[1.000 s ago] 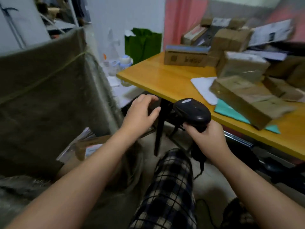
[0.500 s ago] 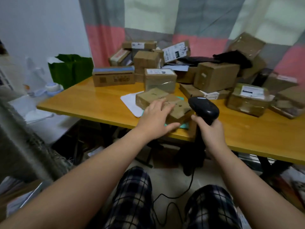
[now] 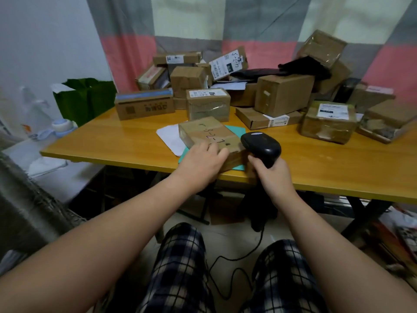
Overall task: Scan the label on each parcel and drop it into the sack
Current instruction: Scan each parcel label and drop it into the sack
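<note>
**One parcel (image 3: 207,134) under the left hand (image 3: 203,163), scanner (image 3: 261,146) held beside it**

The parcel, a flat brown box with handwritten marks on top, lies at the near edge of the desk (image 3: 112,141) on a teal sheet (image 3: 235,130) and a white paper (image 3: 169,136). The left hand covers its near end, fingers curled over the top face; the thumb is hidden. The right hand (image 3: 270,175) is wrapped round the black scanner's handle, and the scanner's head sits just beside the parcel's right corner. More cardboard parcels (image 3: 284,93) are heaped at the back of the desk.
</note>
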A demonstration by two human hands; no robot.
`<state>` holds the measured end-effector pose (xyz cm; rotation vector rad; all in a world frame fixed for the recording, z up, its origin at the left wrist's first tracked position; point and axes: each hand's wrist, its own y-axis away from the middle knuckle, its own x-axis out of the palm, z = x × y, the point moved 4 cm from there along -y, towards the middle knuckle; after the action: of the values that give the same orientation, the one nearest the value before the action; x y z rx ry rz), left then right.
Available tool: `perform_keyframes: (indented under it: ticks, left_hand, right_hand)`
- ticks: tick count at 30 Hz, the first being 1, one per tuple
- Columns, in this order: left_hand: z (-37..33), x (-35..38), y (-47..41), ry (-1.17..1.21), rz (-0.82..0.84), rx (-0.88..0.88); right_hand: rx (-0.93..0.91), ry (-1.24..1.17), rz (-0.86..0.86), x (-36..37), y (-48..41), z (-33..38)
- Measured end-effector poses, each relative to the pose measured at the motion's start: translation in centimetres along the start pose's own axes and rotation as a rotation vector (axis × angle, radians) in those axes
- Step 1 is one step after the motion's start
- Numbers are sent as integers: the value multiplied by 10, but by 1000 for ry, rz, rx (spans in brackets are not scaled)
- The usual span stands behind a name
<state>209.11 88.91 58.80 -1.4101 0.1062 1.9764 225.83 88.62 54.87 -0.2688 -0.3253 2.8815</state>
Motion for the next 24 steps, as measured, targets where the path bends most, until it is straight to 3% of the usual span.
perform_keyframes:
  ticks: [3, 6, 10, 13, 18, 21, 24]
  left_hand:
    - [17, -9, 12, 88, -17, -117]
    - [42, -19, 25, 338, -100, -309]
    - [70, -22, 46, 807, -413, -578]
    - [74, -13, 58, 1074, -552, -722]
    - [69, 7, 61, 1582, -563, -891]
    - [66, 17, 60, 1644, -486, -918]
    - [77, 18, 61, 1638, -560, -993]
  right_hand:
    - [-27, -7, 3, 1, 6, 0]
    - [-2, -72, -29, -3, 5, 2]
    - [-22, -44, -8, 0, 6, 0]
    - [-15, -11, 14, 1, 6, -2]
    - [-17, 36, 24, 3, 5, -3]
    - [-15, 66, 43, 3, 4, -2]
    - [-38, 43, 69, 0, 3, 4]
